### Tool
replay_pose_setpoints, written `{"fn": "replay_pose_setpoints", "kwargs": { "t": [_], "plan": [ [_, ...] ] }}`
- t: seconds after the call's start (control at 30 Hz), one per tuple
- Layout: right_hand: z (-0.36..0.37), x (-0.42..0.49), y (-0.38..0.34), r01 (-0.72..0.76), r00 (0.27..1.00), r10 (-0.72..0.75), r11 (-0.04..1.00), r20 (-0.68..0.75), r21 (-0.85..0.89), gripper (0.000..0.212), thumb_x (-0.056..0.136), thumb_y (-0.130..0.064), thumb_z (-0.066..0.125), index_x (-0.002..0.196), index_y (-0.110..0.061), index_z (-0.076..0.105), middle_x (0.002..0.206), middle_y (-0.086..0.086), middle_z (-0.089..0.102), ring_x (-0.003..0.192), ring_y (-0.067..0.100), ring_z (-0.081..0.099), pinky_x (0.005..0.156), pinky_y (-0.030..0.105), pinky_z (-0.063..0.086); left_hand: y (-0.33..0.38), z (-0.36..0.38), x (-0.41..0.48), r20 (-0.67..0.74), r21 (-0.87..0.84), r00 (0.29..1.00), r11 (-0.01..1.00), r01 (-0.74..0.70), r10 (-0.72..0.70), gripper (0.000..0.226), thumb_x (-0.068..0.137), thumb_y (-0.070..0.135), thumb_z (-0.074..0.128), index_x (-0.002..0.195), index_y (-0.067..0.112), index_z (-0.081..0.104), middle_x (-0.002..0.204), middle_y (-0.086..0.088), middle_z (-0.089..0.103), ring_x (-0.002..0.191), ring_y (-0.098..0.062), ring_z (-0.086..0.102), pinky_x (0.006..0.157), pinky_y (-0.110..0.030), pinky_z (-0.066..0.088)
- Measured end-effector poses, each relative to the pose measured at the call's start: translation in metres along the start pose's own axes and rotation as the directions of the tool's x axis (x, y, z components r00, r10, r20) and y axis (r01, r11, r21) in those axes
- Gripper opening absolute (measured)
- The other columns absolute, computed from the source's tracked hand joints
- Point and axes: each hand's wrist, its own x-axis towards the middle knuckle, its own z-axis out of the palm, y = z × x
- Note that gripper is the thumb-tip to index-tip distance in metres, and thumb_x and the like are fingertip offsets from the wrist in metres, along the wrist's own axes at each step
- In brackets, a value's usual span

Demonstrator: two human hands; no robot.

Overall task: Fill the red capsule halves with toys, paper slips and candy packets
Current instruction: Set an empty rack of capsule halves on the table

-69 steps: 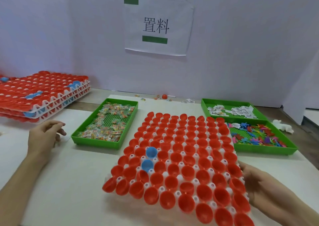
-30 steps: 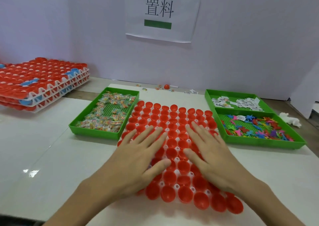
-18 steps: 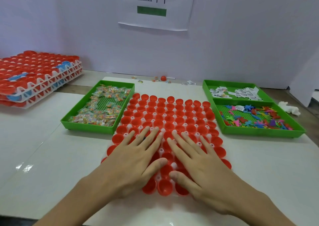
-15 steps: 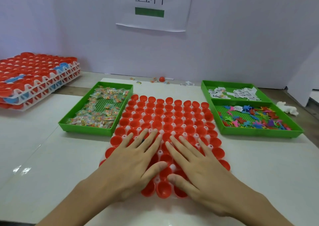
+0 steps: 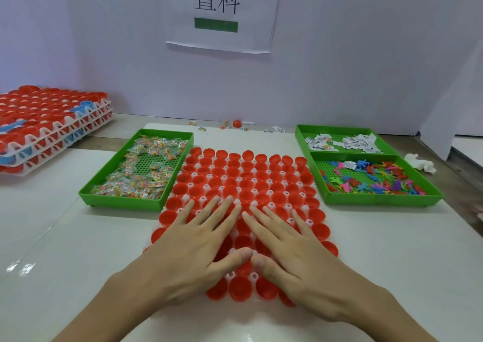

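A white rack of empty red capsule halves (image 5: 243,177) lies on the white table in front of me, between the green trays. My left hand (image 5: 193,245) and my right hand (image 5: 292,250) press flat on its near half, fingers straight and spread, thumbs almost touching. They hide the capsules beneath them. Left of the rack a green tray (image 5: 125,200) holds candy packets (image 5: 141,174). At the right, one green tray (image 5: 376,198) holds colourful toys (image 5: 376,179), and behind it another green tray (image 5: 300,132) holds white paper slips (image 5: 350,143).
A stack of racks with red and a few blue capsule halves (image 5: 49,122) stands at the far left. A loose red capsule half (image 5: 237,123) and scattered packets lie by the back wall. A crumpled white tissue (image 5: 420,162) lies right of the trays. A paper sign (image 5: 222,12) hangs on the wall.
The rack was tilted up in my right hand, then laid flat. Both hands came down onto it and slid closer together while it shifted between the trays. The two blue halves are now out of sight.
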Motion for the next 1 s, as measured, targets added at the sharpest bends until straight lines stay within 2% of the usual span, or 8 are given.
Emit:
{"fn": "replay_pose_setpoints", "kwargs": {
  "t": [0.1,0.17,0.23,0.3,0.43,0.53,0.8,1.0],
  "plan": [
    [-0.006,-0.006,-0.003,0.004,0.996,0.019,0.971,-0.091,0.241,0.061,0.092,-0.077,0.008,0.149,-0.06,-0.007,0.154,-0.044,-0.009,0.14,-0.021,-0.016,0.116,0.02,-0.021,0.002,-0.005,0.004,-0.014,0.001,1.0,1.0,0.004,-0.004,0.09,0.072,0.091,-0.015,0.148,0.044,-0.03,0.157,0.02,-0.035,0.141,0.003,-0.036,0.123,-0.038,-0.017],
    [-0.008,-0.01,-0.004,0.03,0.968,0.076,0.912,-0.241,0.408,0.059,0.093,-0.075,0.015,0.149,-0.062,0.004,0.151,-0.05,0.004,0.14,-0.023,-0.006,0.119,0.02,-0.012,0.002,-0.009,0.01,-0.024,-0.007,1.0,1.0,0.012,-0.012,0.094,0.07,0.093,-0.014,0.149,0.044,-0.029,0.156,0.019,-0.035,0.141,0.003,-0.036,0.123,-0.038,-0.017],
    [-0.011,-0.01,0.001,0.045,0.904,0.156,0.891,-0.397,0.452,0.058,0.095,-0.07,0.024,0.151,-0.056,0.017,0.152,-0.044,0.018,0.146,-0.014,0.007,0.122,0.031,0.004,0.0,-0.012,0.02,-0.034,-0.01,0.999,1.0,0.021,-0.021,0.098,0.069,0.093,-0.014,0.15,0.041,-0.027,0.157,0.018,-0.035,0.141,0.002,-0.036,0.122,-0.036,-0.017],
    [-0.019,-0.003,0.011,-0.016,0.854,0.207,0.927,-0.477,0.374,0.062,0.095,-0.067,0.028,0.154,-0.049,0.021,0.155,-0.038,0.021,0.146,-0.012,0.011,0.122,0.033,0.011,-0.001,-0.015,0.032,-0.043,-0.004,0.999,1.0,0.027,-0.028,0.102,0.067,0.093,-0.016,0.152,0.036,-0.025,0.158,0.016,-0.033,0.143,-0.001,-0.034,0.124,-0.038,-0.014],
    [-0.039,0.029,0.049,-0.334,0.881,0.329,0.941,-0.341,0.045,0.068,0.101,-0.061,0.02,0.16,-0.031,0.005,0.167,-0.014,0.001,0.151,-0.001,-0.003,0.125,0.042,-0.008,0.0,-0.019,0.053,0.006,0.008,0.999,0.999,0.036,-0.036,0.104,0.071,0.09,-0.012,0.153,0.028,-0.023,0.159,0.01,-0.03,0.147,-0.006,-0.028,0.125,-0.043,-0.01],
    [-0.039,0.047,0.072,-0.424,0.899,0.404,0.9,-0.171,-0.101,0.073,0.103,-0.059,0.018,0.16,-0.02,-0.003,0.168,-0.003,-0.006,0.153,0.009,-0.007,0.121,0.047,-0.014,0.001,-0.017,0.062,0.039,0.004,0.998,0.998,0.056,-0.056,0.108,0.069,0.09,-0.011,0.154,0.025,-0.021,0.159,0.009,-0.028,0.147,-0.007,-0.025,0.125,-0.044,-0.009],
    [-0.027,0.058,0.084,-0.433,0.898,0.42,0.896,-0.131,-0.096,0.072,0.102,-0.061,0.017,0.16,-0.023,-0.001,0.167,-0.001,-0.007,0.154,0.014,-0.006,0.121,0.05,-0.015,-0.003,-0.007,0.062,0.072,-0.008,0.995,0.998,0.067,-0.066,0.107,0.07,0.088,-0.01,0.154,0.023,-0.022,0.161,0.009,-0.025,0.148,-0.005,-0.022,0.123,-0.043,-0.015],
    [-0.035,0.051,0.081,-0.39,0.902,0.39,0.92,-0.186,0.038,0.066,0.102,-0.059,0.019,0.159,-0.031,0.002,0.167,-0.006,-0.004,0.153,0.01,-0.002,0.12,0.047,-0.016,0.0,-0.014,0.059,0.045,-0.035,0.997,0.997,0.069,-0.067,0.101,0.071,0.085,-0.01,0.152,0.026,-0.025,0.159,0.011,-0.027,0.146,-0.004,-0.026,0.122,-0.043,-0.018]
  ]
}}
